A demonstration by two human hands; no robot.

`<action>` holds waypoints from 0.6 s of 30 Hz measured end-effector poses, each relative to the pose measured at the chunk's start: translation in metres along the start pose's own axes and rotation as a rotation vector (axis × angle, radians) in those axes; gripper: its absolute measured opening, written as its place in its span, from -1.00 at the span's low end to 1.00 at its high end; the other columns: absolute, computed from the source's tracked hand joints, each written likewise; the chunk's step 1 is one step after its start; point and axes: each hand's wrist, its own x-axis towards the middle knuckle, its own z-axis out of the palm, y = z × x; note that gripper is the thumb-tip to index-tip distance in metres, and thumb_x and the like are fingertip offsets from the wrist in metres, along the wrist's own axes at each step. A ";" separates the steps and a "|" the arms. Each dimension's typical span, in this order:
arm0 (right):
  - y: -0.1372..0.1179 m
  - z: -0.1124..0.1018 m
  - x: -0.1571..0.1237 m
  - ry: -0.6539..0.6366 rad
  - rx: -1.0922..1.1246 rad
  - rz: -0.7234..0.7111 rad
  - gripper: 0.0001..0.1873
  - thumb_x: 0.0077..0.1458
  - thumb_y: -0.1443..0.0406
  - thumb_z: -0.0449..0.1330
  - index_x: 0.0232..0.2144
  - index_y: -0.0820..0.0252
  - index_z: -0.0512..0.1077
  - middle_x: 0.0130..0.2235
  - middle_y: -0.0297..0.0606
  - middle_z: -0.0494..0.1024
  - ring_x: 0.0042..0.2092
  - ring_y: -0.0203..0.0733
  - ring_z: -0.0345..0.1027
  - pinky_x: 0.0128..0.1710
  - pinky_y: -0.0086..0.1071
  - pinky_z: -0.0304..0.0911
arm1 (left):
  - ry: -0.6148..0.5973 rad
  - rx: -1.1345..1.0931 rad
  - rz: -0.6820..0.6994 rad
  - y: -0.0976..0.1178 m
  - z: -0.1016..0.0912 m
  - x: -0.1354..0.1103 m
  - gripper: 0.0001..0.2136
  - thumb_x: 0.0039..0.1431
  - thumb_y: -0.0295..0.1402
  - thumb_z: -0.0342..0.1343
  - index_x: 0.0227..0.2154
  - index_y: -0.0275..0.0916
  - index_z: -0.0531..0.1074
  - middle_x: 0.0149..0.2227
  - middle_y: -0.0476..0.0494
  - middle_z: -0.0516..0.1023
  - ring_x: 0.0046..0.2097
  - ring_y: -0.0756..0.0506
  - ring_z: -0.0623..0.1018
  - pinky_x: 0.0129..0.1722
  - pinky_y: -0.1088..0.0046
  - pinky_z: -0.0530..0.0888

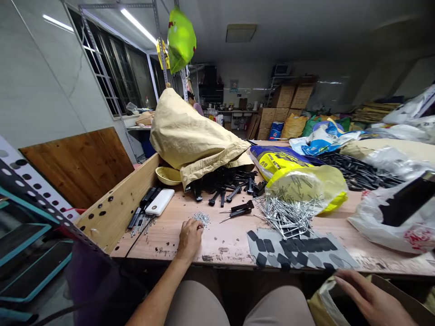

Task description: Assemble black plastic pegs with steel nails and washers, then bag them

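A: What is seen around the surface?
B: The open bag is overhung by the right grip; its hold cannot be told. The left grip, nearer the pile, is curled, contents hidden; just beyond its fingertips the roundish metal-bit pile is spread.
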 end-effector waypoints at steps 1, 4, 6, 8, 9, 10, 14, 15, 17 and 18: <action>-0.025 0.009 0.010 -0.064 0.031 0.010 -0.69 0.03 -0.05 0.12 -0.31 -0.11 0.52 -0.24 -0.17 0.63 -0.23 0.05 0.51 -0.24 -0.17 0.36 | -0.001 -0.001 0.005 0.001 0.001 0.000 -0.85 0.06 -0.55 0.05 -0.42 -0.20 0.49 -0.31 -0.15 0.52 -0.18 -0.19 0.43 -0.12 0.28 0.35; -0.103 0.038 0.038 -0.196 0.070 -0.173 -0.71 0.12 0.04 0.06 -0.34 0.04 0.48 -0.23 -0.15 0.60 -0.19 -0.01 0.46 -0.17 -0.23 0.31 | 0.002 -0.014 0.015 0.001 0.003 0.001 -0.86 0.08 -0.52 0.06 -0.46 -0.19 0.48 -0.32 -0.14 0.51 -0.19 -0.19 0.42 -0.14 0.28 0.34; -0.152 0.056 0.056 -0.220 0.024 -0.338 -0.76 0.17 0.14 0.06 -0.32 0.08 0.48 -0.24 -0.18 0.58 -0.19 -0.04 0.42 -0.14 -0.23 0.26 | 0.003 -0.019 0.014 0.001 0.004 0.001 -0.86 0.09 -0.49 0.06 -0.49 -0.18 0.47 -0.35 -0.13 0.50 -0.21 -0.19 0.41 -0.15 0.27 0.33; -0.191 0.073 0.075 -0.248 -0.059 -0.468 -0.81 0.21 0.23 0.07 -0.30 0.10 0.49 -0.24 -0.21 0.57 -0.18 -0.06 0.39 -0.10 -0.22 0.21 | 0.002 -0.027 0.012 0.001 0.005 0.002 -0.85 0.09 -0.48 0.06 -0.51 -0.17 0.46 -0.37 -0.13 0.50 -0.22 -0.20 0.41 -0.17 0.26 0.33; -0.207 0.082 0.084 -0.255 -0.109 -0.514 -0.82 0.22 0.26 0.08 -0.28 0.10 0.49 -0.23 -0.21 0.56 -0.17 -0.06 0.37 -0.09 -0.22 0.19 | 0.003 -0.032 0.011 0.001 0.005 0.002 -0.85 0.08 -0.49 0.06 -0.52 -0.17 0.46 -0.38 -0.13 0.49 -0.23 -0.20 0.41 -0.18 0.26 0.33; -0.219 0.092 0.094 -0.258 -0.163 -0.546 -0.84 0.21 0.30 0.10 -0.24 0.10 0.50 -0.22 -0.21 0.56 -0.15 -0.06 0.36 -0.10 -0.23 0.17 | 0.007 -0.040 0.010 0.001 0.006 0.002 -0.85 0.07 -0.50 0.06 -0.52 -0.17 0.45 -0.38 -0.13 0.49 -0.23 -0.20 0.40 -0.18 0.26 0.33; -0.243 0.133 0.127 -0.263 -0.335 -0.606 -0.75 0.12 0.39 0.19 -0.13 0.09 0.50 -0.19 -0.16 0.52 -0.13 -0.04 0.31 -0.17 -0.29 0.15 | 0.051 -0.145 -0.022 -0.001 0.005 0.001 -0.86 0.04 -0.49 0.07 -0.53 -0.16 0.46 -0.39 -0.11 0.51 -0.23 -0.20 0.42 -0.16 0.27 0.33; -0.244 0.141 0.133 -0.263 -0.347 -0.616 -0.76 0.12 0.39 0.20 -0.15 0.10 0.51 -0.20 -0.15 0.51 -0.13 -0.05 0.30 -0.18 -0.29 0.14 | 0.066 -0.212 -0.052 -0.002 0.004 0.000 -0.88 0.03 -0.47 0.09 -0.53 -0.16 0.46 -0.40 -0.10 0.52 -0.23 -0.19 0.43 -0.16 0.27 0.33; -0.241 0.152 0.138 -0.269 -0.344 -0.633 -0.85 0.13 0.36 0.20 -0.23 0.11 0.52 -0.21 -0.17 0.49 -0.12 -0.07 0.29 -0.17 -0.30 0.14 | 0.082 -0.425 -0.164 -0.001 0.001 0.001 -0.94 0.00 -0.41 0.14 -0.52 -0.17 0.49 -0.40 -0.09 0.54 -0.25 -0.17 0.46 -0.19 0.31 0.35; -0.239 0.154 0.139 -0.271 -0.336 -0.647 -0.89 0.14 0.35 0.19 -0.28 0.11 0.52 -0.21 -0.19 0.49 -0.12 -0.07 0.28 -0.16 -0.30 0.13 | 0.083 -0.569 -0.244 0.000 -0.001 0.001 -0.96 -0.03 -0.37 0.18 -0.51 -0.19 0.50 -0.42 -0.08 0.54 -0.28 -0.15 0.46 -0.23 0.35 0.36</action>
